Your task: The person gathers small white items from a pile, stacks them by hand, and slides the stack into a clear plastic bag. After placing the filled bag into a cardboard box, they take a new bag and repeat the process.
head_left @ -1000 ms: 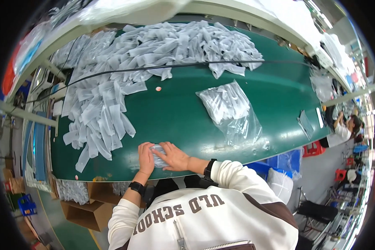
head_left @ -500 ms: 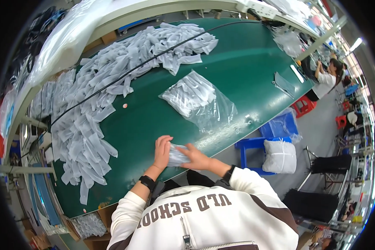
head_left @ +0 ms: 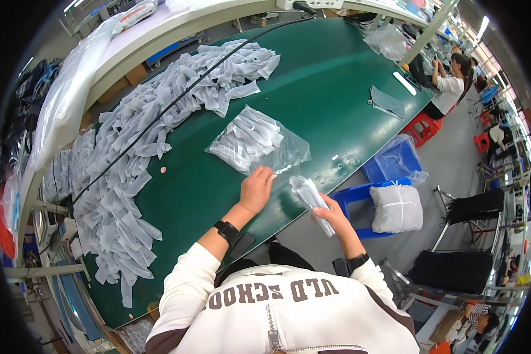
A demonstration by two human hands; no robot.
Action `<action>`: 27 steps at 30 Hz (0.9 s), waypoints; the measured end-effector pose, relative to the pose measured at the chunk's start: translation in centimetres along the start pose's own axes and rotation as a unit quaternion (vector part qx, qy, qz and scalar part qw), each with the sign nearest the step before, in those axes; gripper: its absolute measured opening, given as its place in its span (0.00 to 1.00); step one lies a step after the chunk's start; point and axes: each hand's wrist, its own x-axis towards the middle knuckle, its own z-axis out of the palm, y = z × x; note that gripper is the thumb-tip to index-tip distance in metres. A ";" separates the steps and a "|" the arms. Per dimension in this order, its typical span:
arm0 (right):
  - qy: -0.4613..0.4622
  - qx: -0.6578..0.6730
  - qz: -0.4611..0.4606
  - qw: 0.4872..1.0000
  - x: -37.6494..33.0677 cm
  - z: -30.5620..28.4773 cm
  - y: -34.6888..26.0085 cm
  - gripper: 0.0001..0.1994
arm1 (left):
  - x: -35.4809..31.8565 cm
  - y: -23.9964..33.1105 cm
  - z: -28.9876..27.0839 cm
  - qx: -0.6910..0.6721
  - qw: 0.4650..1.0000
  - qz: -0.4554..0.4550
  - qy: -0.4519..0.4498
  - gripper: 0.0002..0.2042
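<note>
In my right hand (head_left: 331, 213) is a bundle of pale grey translucent packets (head_left: 307, 197), held past the table's front edge with my fingers wrapped round its lower part. My left hand (head_left: 256, 189) reaches over the table, its fingers closed on the near edge of a large clear plastic bag (head_left: 292, 147). Inside that bag lie several similar pale grey packets (head_left: 248, 138). A big loose heap of the same packets (head_left: 124, 147) covers the left and far side of the green table (head_left: 200, 177).
A black cable (head_left: 177, 106) hangs across the heap. Beside the table's right edge are a blue crate (head_left: 389, 171), a tied white bundle (head_left: 397, 207) and a red stool (head_left: 420, 128). A person (head_left: 451, 82) sits at the far right. Scissors (head_left: 385, 109) lie near the far right edge.
My hands have moved apart. The right has carried the packet bundle right, lifting it; the left has gone forward to the clear bag's edge. The whole view has shifted slightly.
</note>
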 end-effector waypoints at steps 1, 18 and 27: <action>-0.017 -0.012 -0.018 1.000 1.2 0.4 -0.5 0.35 | 0.3 0.4 -0.5 -0.040 0.999 -0.015 0.031 0.06; -0.135 0.215 0.089 0.963 18.5 8.9 -0.8 0.30 | -0.3 1.5 -3.0 -0.141 0.981 -0.081 0.105 0.03; 0.003 -0.219 -0.099 0.971 24.7 12.3 4.5 0.39 | -0.5 1.7 -4.8 -0.145 0.978 -0.122 0.088 0.01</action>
